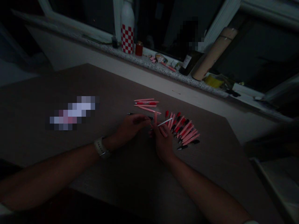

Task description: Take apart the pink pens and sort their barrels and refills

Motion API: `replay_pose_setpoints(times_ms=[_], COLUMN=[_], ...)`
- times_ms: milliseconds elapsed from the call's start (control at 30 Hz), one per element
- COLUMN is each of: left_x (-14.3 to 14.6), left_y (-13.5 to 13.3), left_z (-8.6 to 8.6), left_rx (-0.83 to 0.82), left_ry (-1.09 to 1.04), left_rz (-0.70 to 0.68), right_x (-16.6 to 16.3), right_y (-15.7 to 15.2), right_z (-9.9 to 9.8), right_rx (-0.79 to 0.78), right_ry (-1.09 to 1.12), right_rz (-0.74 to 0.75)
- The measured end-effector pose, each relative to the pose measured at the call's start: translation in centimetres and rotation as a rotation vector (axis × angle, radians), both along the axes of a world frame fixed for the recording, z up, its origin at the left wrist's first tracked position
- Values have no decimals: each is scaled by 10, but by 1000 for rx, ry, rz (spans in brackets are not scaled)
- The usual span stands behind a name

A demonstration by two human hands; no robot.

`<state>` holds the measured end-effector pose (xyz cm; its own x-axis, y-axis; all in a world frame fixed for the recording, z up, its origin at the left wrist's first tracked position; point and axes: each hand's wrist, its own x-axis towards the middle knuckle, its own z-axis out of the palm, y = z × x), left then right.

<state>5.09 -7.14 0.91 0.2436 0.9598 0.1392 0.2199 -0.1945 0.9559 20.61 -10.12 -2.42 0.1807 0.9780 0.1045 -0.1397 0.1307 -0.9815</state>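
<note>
My left hand is closed around a dark pen lying across its fingers; a pale watch sits on that wrist. My right hand pinches a thin white pen refill that points up to the right, with a pink pen part upright by its fingers. Both hands meet over the brown table. Right of my right hand lies a heap of pink and red pens. Just beyond my left hand a few pink and red pens lie side by side.
The room is dim. A blurred patch lies on the table at the left. On the window sill behind stand a red-and-white checked bottle, a small red jar, a cardboard tube and small clutter.
</note>
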Motion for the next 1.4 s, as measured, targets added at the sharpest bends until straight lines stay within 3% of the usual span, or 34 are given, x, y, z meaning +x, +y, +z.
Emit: replay_pose_setpoints(times_ms=[333, 667, 1100, 1300, 1400], left_x=[0, 5, 5, 6, 6], left_y=[-1, -2, -2, -7, -9], left_z=[-3, 0, -3, 4, 5], left_rx=[-43, -53, 48, 108, 113], left_ry=[-17, 9, 41, 95, 144], left_rz=[49, -102, -45, 75, 63], right_x=[0, 0, -3, -3, -4], right_y=[1, -2, -4, -3, -3], right_z=[-2, 1, 9, 7, 8], right_rx=[25, 49, 1, -6, -19], right_ry=[-6, -69, -74, -62, -54], right_rz=[-15, -16, 7, -9, -19])
